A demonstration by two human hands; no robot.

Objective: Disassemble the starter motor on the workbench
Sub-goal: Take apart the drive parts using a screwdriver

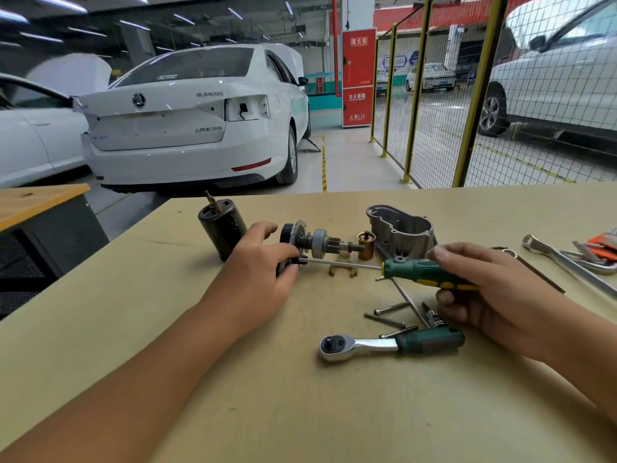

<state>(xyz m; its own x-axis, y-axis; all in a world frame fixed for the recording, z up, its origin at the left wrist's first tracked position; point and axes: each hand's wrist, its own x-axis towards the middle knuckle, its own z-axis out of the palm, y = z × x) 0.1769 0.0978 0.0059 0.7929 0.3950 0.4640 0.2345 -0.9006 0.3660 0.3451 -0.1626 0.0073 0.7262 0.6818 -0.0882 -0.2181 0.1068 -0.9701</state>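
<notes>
One head-worn view looks forward and down, close over the workbench (233,379)

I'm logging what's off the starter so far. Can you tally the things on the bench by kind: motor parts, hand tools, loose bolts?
Motor parts: 5 (black housing, gear shaft, aluminium nose, brass plunger, fork)
Hand tools: 4 (screwdriver, ratchet, wrench, hex keys)
Loose bolts: 4
Total: 13

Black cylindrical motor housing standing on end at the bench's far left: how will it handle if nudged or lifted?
The black cylindrical motor housing looks like steel, so probably heavy for its size. It stands upright on one end, taller than wide, so a high push might tip it. Once on its side, its round body would likely roll across the flat tan workbench.
</notes>
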